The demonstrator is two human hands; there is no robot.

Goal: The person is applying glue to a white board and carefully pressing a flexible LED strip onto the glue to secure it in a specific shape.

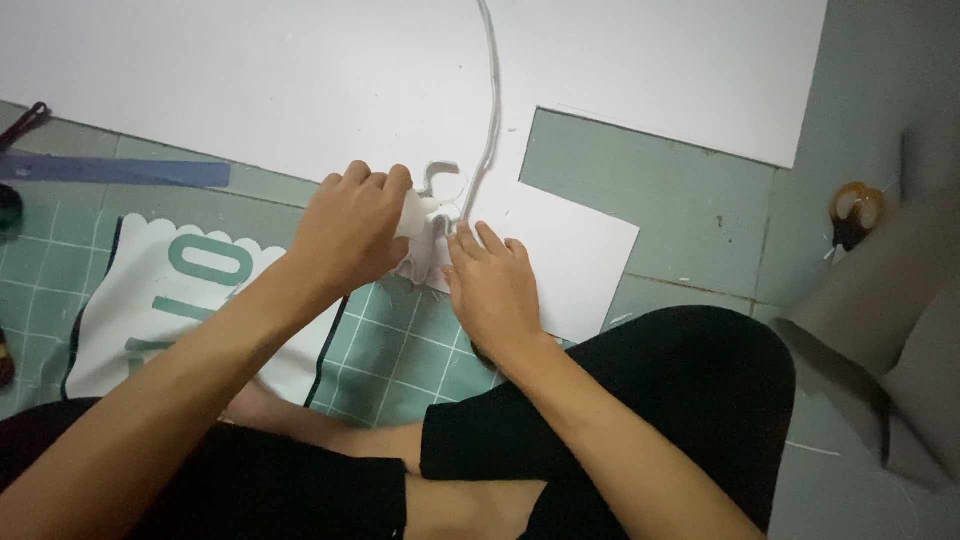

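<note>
Left hand (350,230) had its fingers curled tight on the small white cut-out piece (425,240) lying on the green cutting mat (400,350), right hand (495,285) pressed flat beside it; best kept pinned while working slowly.

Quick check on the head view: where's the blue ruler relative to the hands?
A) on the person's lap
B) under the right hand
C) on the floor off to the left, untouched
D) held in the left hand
C: the blue ruler lies flat at the far left, apart from both hands; the left hand and right hand are both on the small white piece.
</note>
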